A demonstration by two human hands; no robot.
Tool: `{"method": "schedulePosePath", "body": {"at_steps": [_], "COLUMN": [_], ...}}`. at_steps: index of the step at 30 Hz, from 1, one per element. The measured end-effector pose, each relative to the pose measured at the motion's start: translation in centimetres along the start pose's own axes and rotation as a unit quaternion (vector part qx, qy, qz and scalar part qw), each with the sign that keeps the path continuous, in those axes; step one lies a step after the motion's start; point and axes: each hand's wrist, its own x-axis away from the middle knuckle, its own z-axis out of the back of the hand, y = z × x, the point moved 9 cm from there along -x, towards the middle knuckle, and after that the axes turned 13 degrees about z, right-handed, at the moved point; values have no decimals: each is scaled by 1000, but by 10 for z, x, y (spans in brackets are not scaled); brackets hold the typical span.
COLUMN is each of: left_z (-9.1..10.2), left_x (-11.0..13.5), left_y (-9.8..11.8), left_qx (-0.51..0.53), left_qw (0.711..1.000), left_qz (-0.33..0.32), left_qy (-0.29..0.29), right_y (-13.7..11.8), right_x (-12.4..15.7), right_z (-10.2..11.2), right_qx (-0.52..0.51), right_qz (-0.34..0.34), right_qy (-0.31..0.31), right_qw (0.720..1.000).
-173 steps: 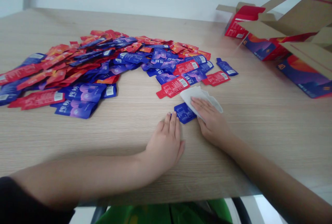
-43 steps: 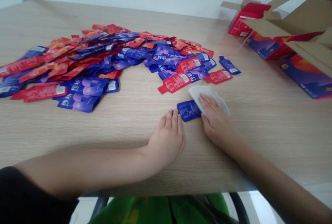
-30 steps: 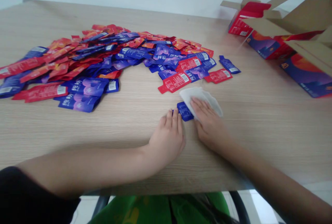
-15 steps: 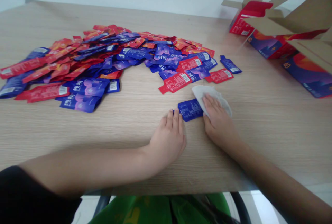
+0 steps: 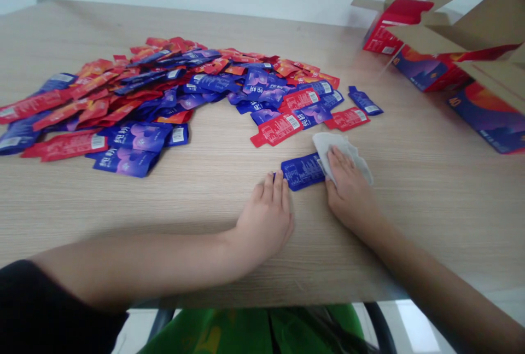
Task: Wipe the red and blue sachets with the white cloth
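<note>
A blue pouch (image 5: 302, 172) with pale print lies flat on the table in front of me. Fingers of my left hand (image 5: 268, 206) press together over its narrow neck end and pin it to the tabletop. My right hand (image 5: 350, 184) holds a folded white cloth (image 5: 324, 149) under its fingers, pressed down at the pouch's other end. The cloth covers part of that end, where a bit of the barcode shows. Just beyond lie a red pouch (image 5: 275, 129) and another red pouch (image 5: 348, 119).
Red and blue pouches form a long heap (image 5: 164, 80) from the left to the middle of the wooden table (image 5: 184, 206). A single blue pouch (image 5: 365, 100) lies at its right. Several open cardboard boxes (image 5: 430, 69) stand at the right, flaps up. A wall is behind.
My right hand and the cloth have slid slightly to the right along the blue pouch, uncovering more of it. My left hand stays in place.
</note>
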Motion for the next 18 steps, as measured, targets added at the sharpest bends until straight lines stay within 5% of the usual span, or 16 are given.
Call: {"method": "schedulePosePath", "body": {"at_steps": [6,8,13,15,18], "left_z": [0,1,1,0,1], "left_x": [-1,-1,0,-1,-1], "left_y": [0,0,0,0,0], "left_qx": [8,10,4,4,4], "left_qw": [1000,1000,1000,1000,1000], "left_qz": [0,0,1,2,0], "left_qy": [2,2,-4,-7,2], "right_y": [-69,-66,2,-3,-49], "right_x": [-5,-6,-2,-1,-5], "right_z": [-10,-9,-1,-2,-8], "right_qx": [-35,-47,1,12,-21], "right_qz": [158,156,-6,-3,110], "right_qy": [-27,-28,-3,-3,-21], "right_qw": [986,986,1000,1000,993]}}
